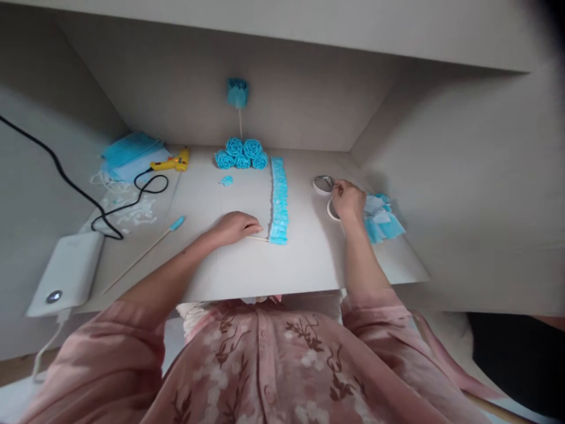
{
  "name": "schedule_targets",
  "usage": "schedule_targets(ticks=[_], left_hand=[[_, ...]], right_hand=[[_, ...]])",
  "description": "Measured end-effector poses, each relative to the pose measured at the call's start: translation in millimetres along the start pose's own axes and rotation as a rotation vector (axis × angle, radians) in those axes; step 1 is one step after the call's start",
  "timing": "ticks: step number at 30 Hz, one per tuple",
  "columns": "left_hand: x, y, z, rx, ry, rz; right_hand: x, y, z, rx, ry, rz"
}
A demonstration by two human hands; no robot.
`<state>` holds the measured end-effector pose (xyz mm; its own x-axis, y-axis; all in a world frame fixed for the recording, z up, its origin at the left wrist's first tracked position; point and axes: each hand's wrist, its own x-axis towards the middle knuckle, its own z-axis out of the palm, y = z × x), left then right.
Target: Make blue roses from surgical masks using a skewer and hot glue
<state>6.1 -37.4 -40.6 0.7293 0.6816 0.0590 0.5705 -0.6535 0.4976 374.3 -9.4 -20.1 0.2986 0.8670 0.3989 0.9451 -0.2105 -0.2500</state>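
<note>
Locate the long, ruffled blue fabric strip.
In the head view, the strip lies midway across the pale tabletop, just right of the left hand, its far end beside the stacked blue fabric rosettes.

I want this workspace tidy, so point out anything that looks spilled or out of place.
Small white pieces lie strewn between the yellow glue gun and the white power bank, as if spilled. A blue scrap lies alone, like a stray, in front of the blue roses.
</note>
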Motion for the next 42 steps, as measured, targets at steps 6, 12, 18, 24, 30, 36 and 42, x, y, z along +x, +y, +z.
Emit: schedule_targets(ticks=[6,12,18,24,30,36,42], left_hand=[[0,3,-2,-0.017,-0.009,-0.013],[1,3,-1,-0.057,0.009,-0.023],[1,1,-3,-0.075,0.005,-0.062],[1,1,-3,-0.11,0.01,-0.058],[-1,-11,-18,-0.257,0.146,-0.096],[10,-56,-57,0.038,0.67,-0.496],[35,-87,-72,0.144,0.427,-0.81]], right_hand=[[-4,-8,-3,0.045,0.01,-0.039],[-6,-11,1,0.164,0.032,-0.073],[-12,-21,5,0.28,0.015,-0.185],[-21,-35,9,0.225,-0.066,-0.252],[-26,-45,3,0.195,-0.11,-0.28],[-29,-49,0,0.225,-0.084,-0.358],[-33,-54,-1,0.297,-0.07,-0.447]])
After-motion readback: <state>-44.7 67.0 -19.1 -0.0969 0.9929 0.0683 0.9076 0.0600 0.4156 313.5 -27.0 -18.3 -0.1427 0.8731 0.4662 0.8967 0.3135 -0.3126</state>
